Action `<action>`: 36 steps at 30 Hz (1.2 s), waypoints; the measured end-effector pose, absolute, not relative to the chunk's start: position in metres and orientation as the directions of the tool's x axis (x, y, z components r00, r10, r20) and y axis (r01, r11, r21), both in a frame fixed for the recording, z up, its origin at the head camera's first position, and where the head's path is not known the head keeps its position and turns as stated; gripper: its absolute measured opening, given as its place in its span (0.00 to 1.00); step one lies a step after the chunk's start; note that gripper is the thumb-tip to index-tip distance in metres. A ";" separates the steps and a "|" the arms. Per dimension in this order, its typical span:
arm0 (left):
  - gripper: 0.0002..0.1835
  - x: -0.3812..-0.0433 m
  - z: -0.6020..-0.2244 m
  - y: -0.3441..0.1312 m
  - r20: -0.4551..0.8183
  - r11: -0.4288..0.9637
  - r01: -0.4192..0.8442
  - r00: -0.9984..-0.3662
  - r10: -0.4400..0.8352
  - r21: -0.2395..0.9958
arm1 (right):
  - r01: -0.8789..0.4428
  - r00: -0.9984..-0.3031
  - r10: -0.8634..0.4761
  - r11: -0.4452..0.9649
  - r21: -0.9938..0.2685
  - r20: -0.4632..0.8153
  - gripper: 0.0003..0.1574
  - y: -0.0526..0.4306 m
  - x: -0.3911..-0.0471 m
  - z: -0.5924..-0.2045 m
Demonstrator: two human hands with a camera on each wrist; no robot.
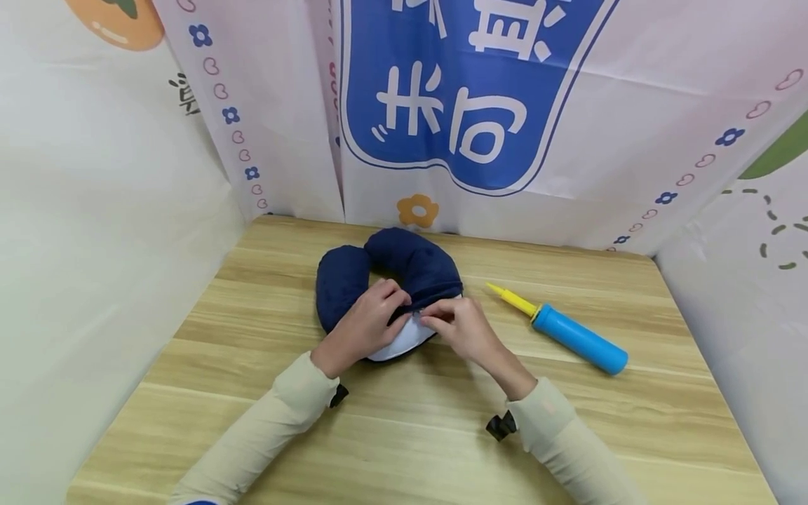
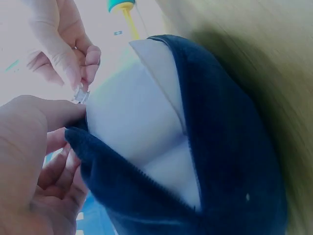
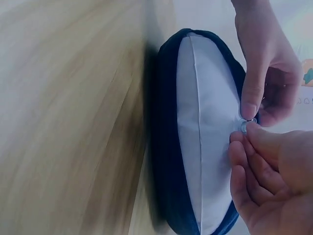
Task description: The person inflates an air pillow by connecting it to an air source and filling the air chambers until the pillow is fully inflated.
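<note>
A navy U-shaped neck pillow (image 1: 419,259) lies on the table, its zipped cover (image 2: 230,112) gaping open along the outer curve. White inner lining (image 3: 212,112) bulges through that opening, with a small clear valve (image 3: 244,126) at its upper side. My left hand (image 1: 372,319) pinches the cover's edge beside the valve, thumb on top. From the other side, my right hand (image 1: 463,326) pinches the valve between thumb and forefinger. The fingertips of both hands nearly meet there, as the right wrist view shows.
On the table to the right lies a blue hand pump (image 1: 577,339) with a yellow nozzle (image 1: 511,298) pointing toward the pillow. Printed cloth (image 1: 284,140) hangs behind the wooden table (image 1: 410,435), and pale sheets (image 1: 95,245) rise at both sides.
</note>
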State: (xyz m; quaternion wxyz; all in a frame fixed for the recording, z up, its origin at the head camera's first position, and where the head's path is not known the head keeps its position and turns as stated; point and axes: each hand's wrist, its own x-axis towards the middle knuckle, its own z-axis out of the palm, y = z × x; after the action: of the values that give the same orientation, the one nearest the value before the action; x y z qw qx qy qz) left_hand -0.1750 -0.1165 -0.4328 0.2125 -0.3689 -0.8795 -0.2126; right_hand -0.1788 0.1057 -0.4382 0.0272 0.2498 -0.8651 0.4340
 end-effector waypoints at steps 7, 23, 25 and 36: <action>0.02 -0.165 -0.426 -0.115 0.565 0.676 0.725 -0.616 0.550 0.132 | -0.441 -0.891 -0.341 0.506 -0.741 0.298 0.04 0.097 -0.176 -0.441; 0.04 -0.150 -0.439 -0.107 0.582 0.677 0.730 -0.512 0.631 -0.091 | -0.386 -0.891 -0.437 0.586 -0.712 0.123 0.10 0.114 -0.187 -0.439; 0.03 -0.149 -0.442 -0.106 0.569 0.661 0.739 -0.491 0.660 -0.129 | -0.381 -0.889 -0.450 0.628 -0.679 0.084 0.09 0.126 -0.192 -0.436; 0.04 -0.137 -0.455 -0.103 0.489 0.620 0.758 -0.471 0.735 -0.202 | -0.219 -0.969 -0.242 0.736 -0.640 0.054 0.12 0.150 -0.222 -0.458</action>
State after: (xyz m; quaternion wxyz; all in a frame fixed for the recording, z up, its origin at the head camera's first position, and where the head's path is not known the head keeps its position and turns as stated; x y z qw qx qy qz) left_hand -0.1368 -0.1035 -0.4551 0.2741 -0.4354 -0.8572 -0.0214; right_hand -0.2223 0.1497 -0.4583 -0.0163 0.1237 -0.9316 0.3413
